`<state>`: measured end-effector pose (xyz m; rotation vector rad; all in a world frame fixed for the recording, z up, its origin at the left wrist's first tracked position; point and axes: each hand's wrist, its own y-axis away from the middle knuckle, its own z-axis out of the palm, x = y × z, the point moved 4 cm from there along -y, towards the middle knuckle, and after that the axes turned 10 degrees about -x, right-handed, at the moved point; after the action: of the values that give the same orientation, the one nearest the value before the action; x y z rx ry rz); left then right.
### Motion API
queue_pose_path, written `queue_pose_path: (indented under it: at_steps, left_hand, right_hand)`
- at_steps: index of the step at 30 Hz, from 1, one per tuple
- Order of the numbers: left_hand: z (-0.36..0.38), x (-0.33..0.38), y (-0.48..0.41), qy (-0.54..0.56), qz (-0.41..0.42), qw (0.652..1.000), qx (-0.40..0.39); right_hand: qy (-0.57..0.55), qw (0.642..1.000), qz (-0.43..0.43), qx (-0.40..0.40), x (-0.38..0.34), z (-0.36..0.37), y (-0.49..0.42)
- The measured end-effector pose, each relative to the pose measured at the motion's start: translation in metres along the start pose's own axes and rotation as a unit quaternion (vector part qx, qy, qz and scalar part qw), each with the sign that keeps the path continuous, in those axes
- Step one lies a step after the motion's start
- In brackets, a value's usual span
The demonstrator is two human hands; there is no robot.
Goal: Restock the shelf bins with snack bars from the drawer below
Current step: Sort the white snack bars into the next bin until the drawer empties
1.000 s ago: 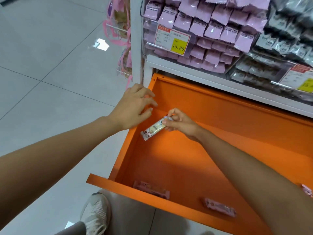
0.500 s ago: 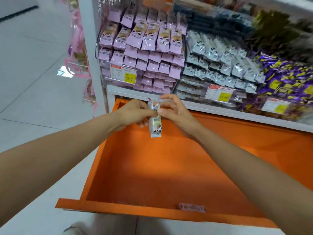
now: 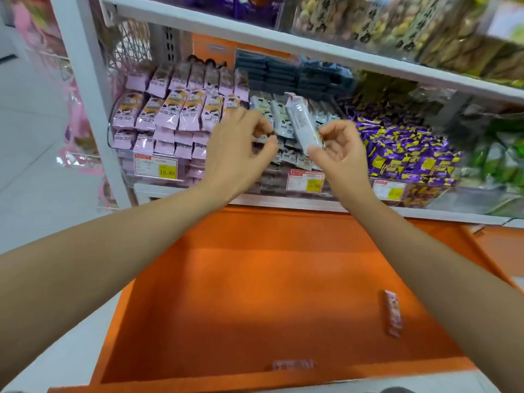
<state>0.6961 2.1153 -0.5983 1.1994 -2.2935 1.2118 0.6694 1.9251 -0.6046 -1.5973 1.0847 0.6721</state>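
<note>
My right hand [image 3: 341,150] pinches the lower end of a pale grey-and-white snack bar [image 3: 302,123] and holds it upright in front of the bin of grey bars [image 3: 289,158] on the shelf. To its left, my left hand [image 3: 241,150] is at the same bin, its loosely curled fingertips touching the grey bars there and gripping nothing I can make out. Below both arms the orange drawer [image 3: 255,279] stands pulled out. Two pink bars lie in it, one on the right [image 3: 393,316] and one by the front wall [image 3: 293,365].
A bin of pink bars [image 3: 170,117] stands left of the grey ones, and purple-and-yellow packets [image 3: 411,154] fill the bin on the right. Price tags [image 3: 156,168] hang on the bin fronts. A white shelf board [image 3: 312,49] runs above. Pale floor tiles [image 3: 42,180] lie to the left.
Both hands rose from the drawer to the shelf bins. My left hand let go of the bar, and my right hand alone now holds it upright at the grey bin.
</note>
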Motion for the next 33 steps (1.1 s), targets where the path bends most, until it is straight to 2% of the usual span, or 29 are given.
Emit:
queue_pose_path:
  at_steps: [2,5,9,14,19,21,24,26,28,33]
  left_hand:
    - [0.014,0.003,-0.016,-0.140,0.064,0.987,-0.050]
    - [0.038,0.000,-0.033,-0.242,0.083,0.957,-0.139]
    - [0.057,-0.005,-0.042,-0.292,0.067,0.933,-0.200]
    - [0.062,-0.005,-0.043,-0.273,0.075,0.942,-0.181]
    - [0.065,-0.008,-0.043,-0.269,0.091,0.944,-0.171]
    - [0.061,-0.005,-0.036,-0.262,0.120,0.947,-0.142]
    - [0.049,0.001,-0.012,-0.249,0.193,0.945,-0.089]
    - [0.045,-0.008,0.013,-0.250,0.237,0.934,-0.094]
    - [0.043,-0.026,0.038,-0.262,0.246,0.924,-0.128]
    - [0.029,-0.095,0.105,-0.265,0.180,0.915,-0.244]
  right_hand:
    - [0.043,0.996,0.016,0.070,0.005,-0.022,-0.013]
    - [0.130,0.978,0.058,0.152,0.019,-0.045,-0.032]
    - [0.242,0.953,0.113,0.144,0.034,-0.053,-0.049]
    - [0.243,0.955,0.110,0.129,0.045,-0.047,-0.056]
    - [0.254,0.961,0.093,0.057,0.047,-0.039,-0.058]
    - [0.305,0.949,0.041,0.069,0.038,-0.038,-0.051]
    - [0.270,0.955,-0.093,0.080,0.014,-0.025,-0.029]
    - [0.225,0.965,-0.132,0.020,0.009,0.000,-0.009]
    - [0.197,0.969,-0.124,-0.075,0.021,0.033,0.009]
    - [0.135,0.953,-0.003,-0.271,0.096,0.127,0.059]
